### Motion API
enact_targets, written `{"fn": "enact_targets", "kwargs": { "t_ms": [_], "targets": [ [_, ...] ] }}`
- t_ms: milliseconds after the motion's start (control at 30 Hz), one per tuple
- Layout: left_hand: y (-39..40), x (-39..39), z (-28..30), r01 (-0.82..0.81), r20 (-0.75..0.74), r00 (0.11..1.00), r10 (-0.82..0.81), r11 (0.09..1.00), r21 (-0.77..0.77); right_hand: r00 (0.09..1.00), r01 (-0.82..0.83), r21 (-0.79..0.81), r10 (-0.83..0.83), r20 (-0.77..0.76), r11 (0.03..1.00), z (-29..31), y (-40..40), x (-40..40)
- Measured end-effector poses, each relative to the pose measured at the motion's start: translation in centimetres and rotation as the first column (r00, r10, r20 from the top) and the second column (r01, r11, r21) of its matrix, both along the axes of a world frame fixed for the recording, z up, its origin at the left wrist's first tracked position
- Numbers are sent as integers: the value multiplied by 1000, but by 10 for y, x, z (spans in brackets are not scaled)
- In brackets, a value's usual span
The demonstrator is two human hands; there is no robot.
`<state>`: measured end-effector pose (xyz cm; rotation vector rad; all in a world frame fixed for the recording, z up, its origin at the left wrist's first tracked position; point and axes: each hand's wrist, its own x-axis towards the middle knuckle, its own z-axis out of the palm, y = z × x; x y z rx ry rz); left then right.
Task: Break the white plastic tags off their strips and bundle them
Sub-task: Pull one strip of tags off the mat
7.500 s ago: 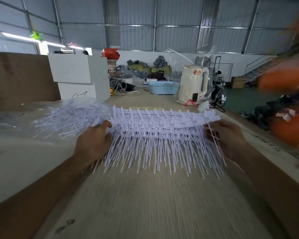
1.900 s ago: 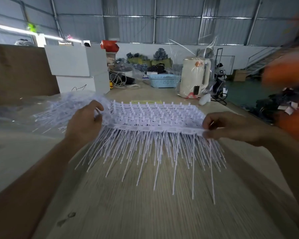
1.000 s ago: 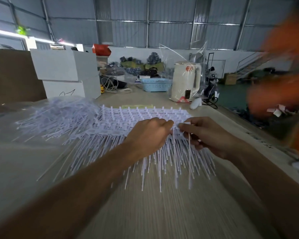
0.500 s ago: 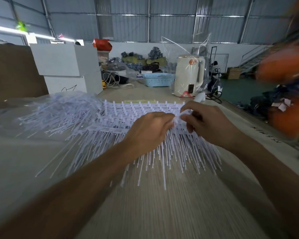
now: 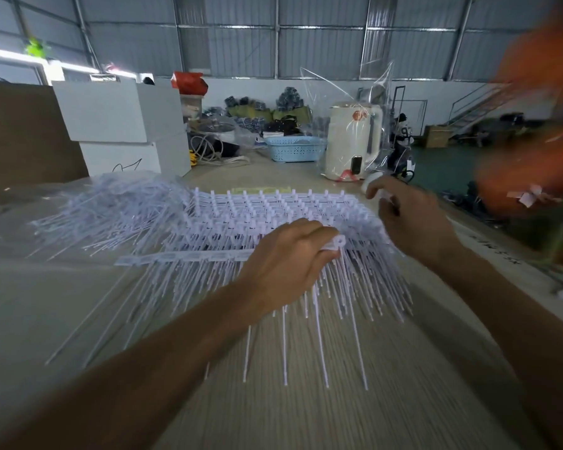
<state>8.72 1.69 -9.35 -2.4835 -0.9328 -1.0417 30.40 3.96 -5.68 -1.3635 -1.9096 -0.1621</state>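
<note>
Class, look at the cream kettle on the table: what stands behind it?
Behind the kettle rises a clear plastic bag, with a dark scooter-like shape to its right. Whatever stands directly behind the kettle is covered by its body.

tags: your stack of white tag strips (image 5: 273, 219) lies flat on the table, heads in rows, thin tails fanned toward you | front strip (image 5: 182, 255): juts out to the left, bare of tails at that end | loose pile (image 5: 111, 206): white tags heaped left of the stack
</note>
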Motion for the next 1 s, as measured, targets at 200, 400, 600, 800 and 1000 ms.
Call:
{"fn": "enact_targets", "kwargs": {
  "t_ms": [200,400,600,800,1000],
  "targets": [
    [7,0,-1,-8,147,988,53,956,-292,935,-347,-339,296,-193,875,-4,-10,-18],
    [8,-1,-1,103,285,958,11,919,-380,897,-439,-395,368,-245,807,-7,-18,-35],
    [16,-20,8,217,301,952,-47,798,-562,893,-427,-379,315,-323,821,-5,-19,-30],
    [21,-32,8,56,133,991,6,884,-463,854,-444,-414,236,-463,795,-9,-15,-30],
    [18,-33,8,-72,-56,997,55,930,-361,887,-433,-386,309,-343,815,-10,-15,-32]
  ]
}}
